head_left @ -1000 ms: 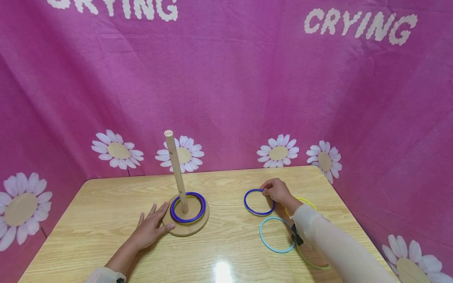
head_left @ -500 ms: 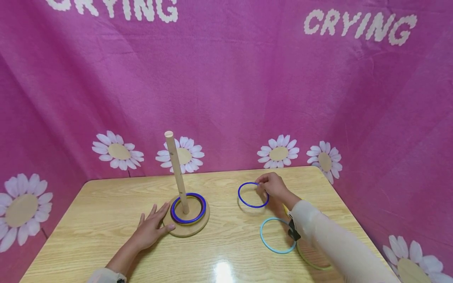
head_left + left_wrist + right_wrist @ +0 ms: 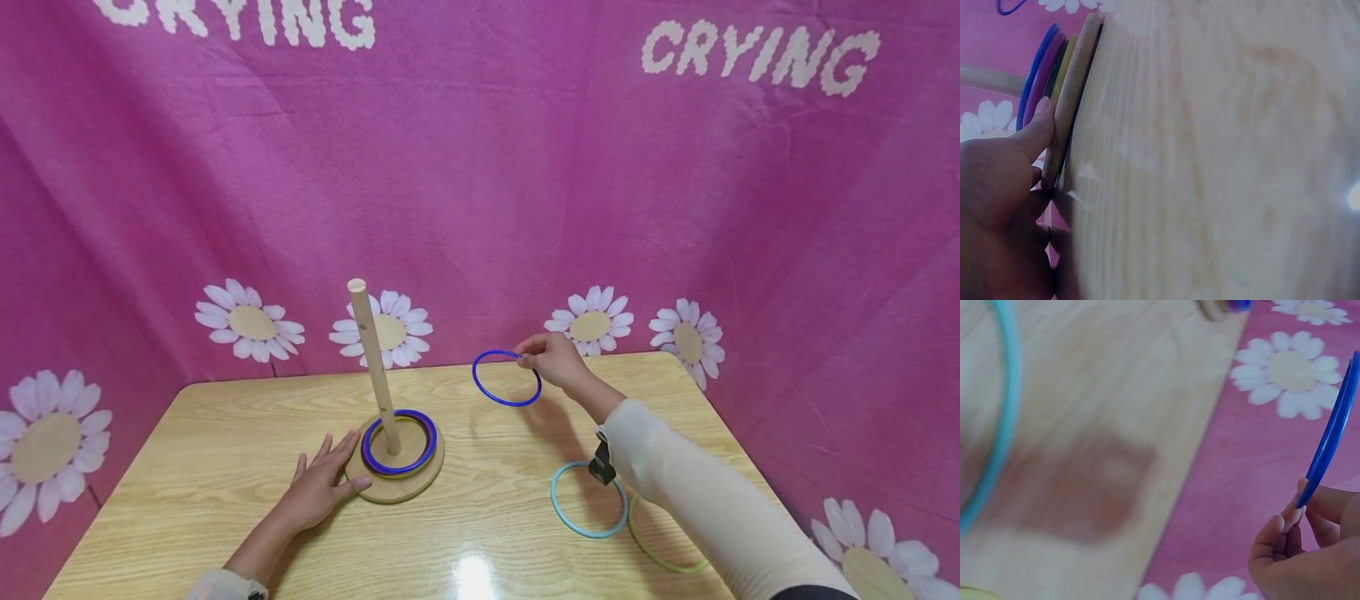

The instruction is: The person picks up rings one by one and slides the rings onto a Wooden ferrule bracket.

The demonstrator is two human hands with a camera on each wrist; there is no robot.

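Note:
My right hand [image 3: 558,364] pinches a blue ring [image 3: 487,394] by its rim between thumb and fingertips, above the back of the table; the right wrist view shows this ring [image 3: 1334,431] edge-on. To the left, a wooden peg [image 3: 373,358] stands upright on a round wooden base [image 3: 397,493]. Several rings lie stacked around the peg, a blue ring [image 3: 432,442] on top. In the left wrist view, purple, dark green and yellow rings show beneath it. My left hand [image 3: 318,486] rests spread beside the base, its thumb [image 3: 1041,125] touching the base's edge.
On the wooden table [image 3: 480,483], a light blue ring [image 3: 553,500] lies front right. A yellow ring [image 3: 660,562] lies beside it, partly hidden by my right forearm. A pink cloth [image 3: 480,208] with daisies and lettering hangs around the table's back and sides.
My right hand has raised the blue ring off the table and moved it leftward and back. My left hand has stayed at the base.

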